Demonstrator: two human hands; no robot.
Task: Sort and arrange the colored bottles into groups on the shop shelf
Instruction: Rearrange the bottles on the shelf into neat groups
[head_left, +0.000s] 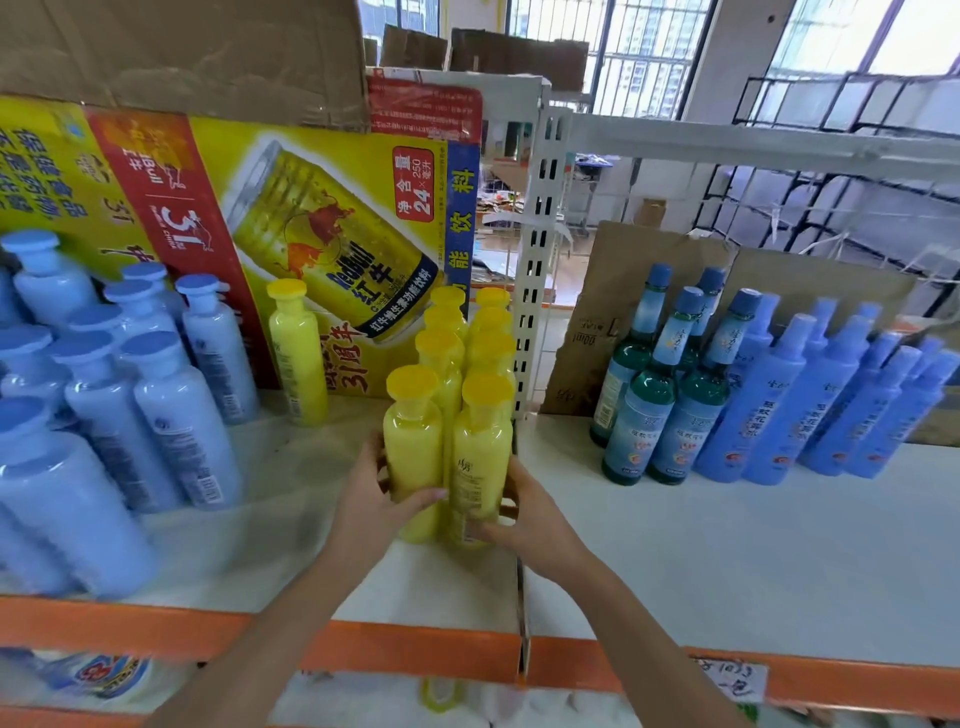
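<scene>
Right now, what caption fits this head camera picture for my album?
Left hand and right hand grip the front yellow bottles on the shop shelf, beside pale blue bottles.

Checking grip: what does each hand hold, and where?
Left hand grips the front-left yellow plastic bottle, right hand the front-right yellow plastic bottle, both round the lower body.

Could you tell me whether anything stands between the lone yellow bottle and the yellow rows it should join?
Nothing visible does: only bare shelf lies between the lone yellow bottle and the yellow rows. The left hand grips the left front bottle, the right hand the right front bottle.
</scene>
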